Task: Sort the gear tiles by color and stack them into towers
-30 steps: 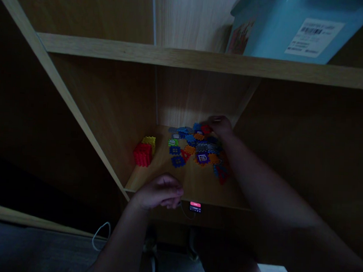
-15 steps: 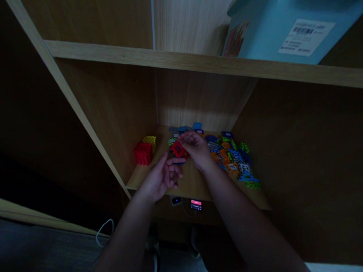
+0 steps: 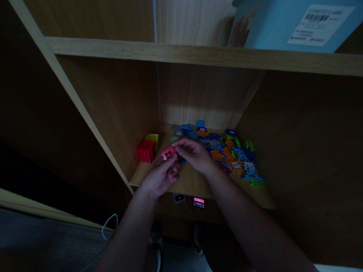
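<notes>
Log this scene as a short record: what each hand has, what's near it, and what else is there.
Left hand: holding a red plastic building piece
Right hand: beside that piece, seemingly touching it
Nearby: red block; yellow block; pile of colored plastic pieces; wooden shelf beneath them
Rest: blue storage box on the shelf above; pink-screened device below the shelf's front edge; white cable

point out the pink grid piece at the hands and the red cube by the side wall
pink plastic grid piece (image 3: 168, 153), head view, on its grid face
red plastic block cube (image 3: 146, 151), head view, on its ridged front side
</notes>
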### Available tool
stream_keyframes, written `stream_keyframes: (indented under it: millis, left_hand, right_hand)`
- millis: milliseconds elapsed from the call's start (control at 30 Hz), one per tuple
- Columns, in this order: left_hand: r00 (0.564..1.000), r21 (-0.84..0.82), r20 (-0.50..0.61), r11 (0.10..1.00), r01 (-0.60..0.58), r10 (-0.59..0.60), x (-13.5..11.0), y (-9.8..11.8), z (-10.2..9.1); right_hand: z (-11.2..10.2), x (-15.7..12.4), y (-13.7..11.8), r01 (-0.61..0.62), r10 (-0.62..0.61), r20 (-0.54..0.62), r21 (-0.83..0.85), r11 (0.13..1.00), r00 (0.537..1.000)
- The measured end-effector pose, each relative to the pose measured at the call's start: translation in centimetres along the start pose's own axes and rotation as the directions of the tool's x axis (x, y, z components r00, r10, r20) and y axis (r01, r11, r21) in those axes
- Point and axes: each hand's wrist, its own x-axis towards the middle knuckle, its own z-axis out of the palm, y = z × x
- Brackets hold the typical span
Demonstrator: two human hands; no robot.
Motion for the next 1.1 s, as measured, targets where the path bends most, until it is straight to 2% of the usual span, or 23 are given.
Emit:
stream_keyframes:
  millis: [67, 200, 367, 500, 667, 800, 1000, 1100]
  left_hand:
    - [0.999, 0.021, -0.002, 0.999, -0.042, 0.042, 0.0, -0.3, 0.2]
    - [0.992, 0.082, -0.040, 0.990, -0.115, 0.119, 0.0, -0.8, 0.6]
    - [0.988, 0.056, -0.075, 0.989, -0.133, 0.137, 0.0, -0.6, 0.8]
    - [0.970, 0.060, -0.071, 0.971, -0.230, 0.234, 0.0, -0.6, 0.7]
    - [0.900, 0.048, -0.137, 0.910, -0.411, 0.413, 0.1, -0.8, 0.7]
    - [0.847, 0.062, -0.217, 0.872, -0.485, 0.486, 0.1, -0.9, 0.8]
    - [0.797, 0.174, -0.287, 0.847, -0.503, 0.532, 0.0, -1.0, 1.3]
    - [0.777, 0.204, -0.298, 0.832, -0.516, 0.555, -0.1, -1.2, 1.5]
  right_hand:
    - [0.1, -0.1, -0.2, -0.006, 0.006, 0.041, -0.008, 1.000, 0.999]
    - [0.0, -0.1, 0.1, -0.049, 0.049, 0.050, 0.003, 0.999, 0.998]
    - [-0.3, 0.2, 0.8, -0.086, 0.092, -0.062, 0.100, 0.991, 0.994]
    - [-0.4, 0.2, 0.7, -0.095, 0.124, -0.116, 0.228, 0.969, 0.985]
    - [-0.2, 0.0, 0.6, -0.160, 0.179, -0.042, 0.285, 0.945, 0.983]
    - [0.1, -0.3, 0.8, -0.220, 0.209, 0.069, 0.252, 0.942, 0.975]
    - [0.1, -0.3, 0.4, -0.054, 0.040, 0.092, 0.149, 0.987, 0.995]
    - [-0.1, -0.3, 0.1, -0.038, 0.022, 0.142, 0.110, 0.993, 0.990]
